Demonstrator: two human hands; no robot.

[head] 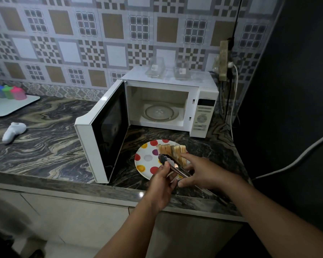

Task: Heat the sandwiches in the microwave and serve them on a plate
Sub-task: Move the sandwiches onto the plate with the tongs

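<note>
Standing open-doored at twelve o'clock, the microwave (168,103) sits behind the spotted plate (147,161) bearing the sandwiches (172,150), while the left hand (162,181) pinches the tongs (172,165) and the right hand (201,172), index finger extended, touches the bread.

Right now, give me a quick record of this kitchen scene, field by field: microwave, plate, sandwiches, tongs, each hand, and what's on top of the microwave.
microwave: white microwave on the countertop, door swung open, turntable bare
plate: polka-dot plate on the counter in front of the microwave
sandwiches: sandwiches standing on the plate
tongs: metal tongs, tips beside the sandwiches
left hand: left hand gripping the tongs
right hand: right hand, forefinger touching the sandwiches
on top: two clear plastic containers
</note>
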